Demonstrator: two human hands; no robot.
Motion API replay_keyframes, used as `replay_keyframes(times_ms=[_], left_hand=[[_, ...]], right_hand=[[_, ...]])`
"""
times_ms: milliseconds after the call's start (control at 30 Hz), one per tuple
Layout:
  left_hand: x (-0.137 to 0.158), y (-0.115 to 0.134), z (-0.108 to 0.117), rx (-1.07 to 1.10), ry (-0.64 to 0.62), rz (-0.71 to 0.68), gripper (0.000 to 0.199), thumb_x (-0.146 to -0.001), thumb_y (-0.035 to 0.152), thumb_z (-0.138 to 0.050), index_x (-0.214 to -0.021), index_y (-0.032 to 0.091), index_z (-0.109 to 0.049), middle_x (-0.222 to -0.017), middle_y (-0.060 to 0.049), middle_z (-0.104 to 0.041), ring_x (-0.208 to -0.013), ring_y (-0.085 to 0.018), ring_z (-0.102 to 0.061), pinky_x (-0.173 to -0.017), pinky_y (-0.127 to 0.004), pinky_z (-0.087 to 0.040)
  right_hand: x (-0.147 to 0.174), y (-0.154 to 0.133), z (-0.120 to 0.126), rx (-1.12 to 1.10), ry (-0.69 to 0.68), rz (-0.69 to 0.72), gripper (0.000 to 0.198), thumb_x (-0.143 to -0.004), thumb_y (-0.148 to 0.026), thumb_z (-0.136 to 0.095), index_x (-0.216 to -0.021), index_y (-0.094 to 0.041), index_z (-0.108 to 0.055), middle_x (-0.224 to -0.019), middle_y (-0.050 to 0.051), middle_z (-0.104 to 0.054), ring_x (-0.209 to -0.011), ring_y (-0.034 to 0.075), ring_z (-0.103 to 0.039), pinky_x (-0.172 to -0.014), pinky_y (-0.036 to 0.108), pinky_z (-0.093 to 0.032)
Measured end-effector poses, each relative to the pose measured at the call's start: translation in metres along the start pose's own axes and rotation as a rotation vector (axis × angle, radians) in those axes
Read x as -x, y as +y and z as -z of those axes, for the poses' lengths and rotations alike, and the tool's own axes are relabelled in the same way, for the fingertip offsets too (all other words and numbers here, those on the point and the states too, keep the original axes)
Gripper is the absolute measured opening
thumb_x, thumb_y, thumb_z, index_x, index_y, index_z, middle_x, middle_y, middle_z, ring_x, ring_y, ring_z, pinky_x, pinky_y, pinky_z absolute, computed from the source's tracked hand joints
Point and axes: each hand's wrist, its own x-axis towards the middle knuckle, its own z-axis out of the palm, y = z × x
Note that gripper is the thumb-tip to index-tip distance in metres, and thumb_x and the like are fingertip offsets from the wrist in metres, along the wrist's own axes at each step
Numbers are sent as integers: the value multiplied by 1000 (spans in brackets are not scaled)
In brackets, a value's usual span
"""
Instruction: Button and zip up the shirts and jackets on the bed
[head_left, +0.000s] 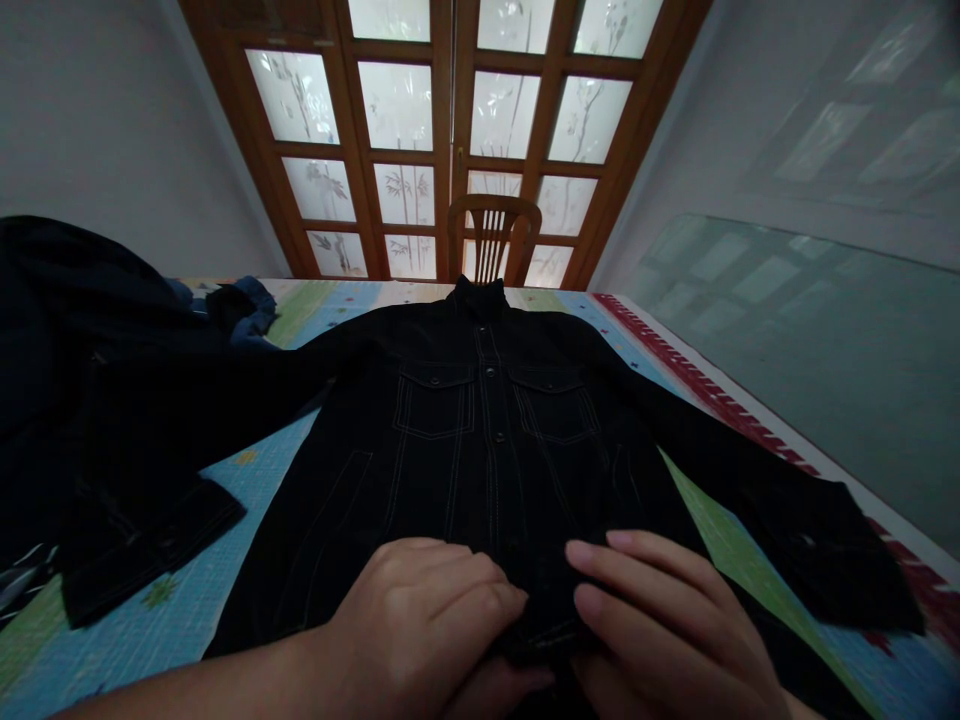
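Observation:
A black denim jacket (439,470) with pale stitching lies front up, its collar at the far end and both sleeves spread to the sides. Buttons run down its front, and the upper ones appear fastened. At the near hem, my left hand (427,620) is closed, with fingers curled over the cloth and the thumb underneath. Close beside it, my right hand (667,620) grips the hem's other side, its fingers bent over the dark fabric. The exact spot between the fingertips is too dark to make out.
Dark clothes (52,290) are heaped at the left, partly against the sleeve, with blue denim (255,310) behind. A patterned cloth (277,465) covers the table. Beyond its far edge stands a wooden chair (495,225); a glass-like panel (810,350) leans along the right wall.

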Motion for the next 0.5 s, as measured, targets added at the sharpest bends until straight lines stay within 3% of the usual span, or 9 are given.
replay_keyframes(times_ms=[100,233,367,500], left_hand=[[1,2,0,-101,29,-1,27,-84,27,-34,-73,15,-57,-59,-1,-61,-52,-10,-57,-50,-20,-46],[5,5,0,-188,16,-5,27,-83,24,-34,-71,19,-57,-54,2,-59,-48,-8,-54,-50,-19,-44],[8,5,1,-208,42,-42,30,-84,30,-31,-73,19,-57,-53,2,-57,-48,-9,-52,-49,-20,-42],[8,4,-5,-186,101,-73,28,-84,26,-30,-70,20,-53,-53,3,-55,-46,-9,-48,-43,-19,-37]], right_hand=[[-2,2,-7,-178,-23,-94,35,-83,-12,-28,-57,-21,-48,-67,-3,-63,-62,6,-57,-69,19,-45],[6,0,-8,-349,-160,-242,22,-77,-11,-33,-63,-20,-48,-57,-4,-58,-54,8,-54,-66,23,-46],[11,-5,-4,-414,-171,-217,27,-79,-9,-29,-62,-19,-49,-53,-4,-54,-52,8,-51,-62,23,-46],[10,-11,0,-315,-131,-153,37,-82,-8,-28,-53,-20,-49,-51,-3,-53,-52,8,-50,-60,20,-47]])
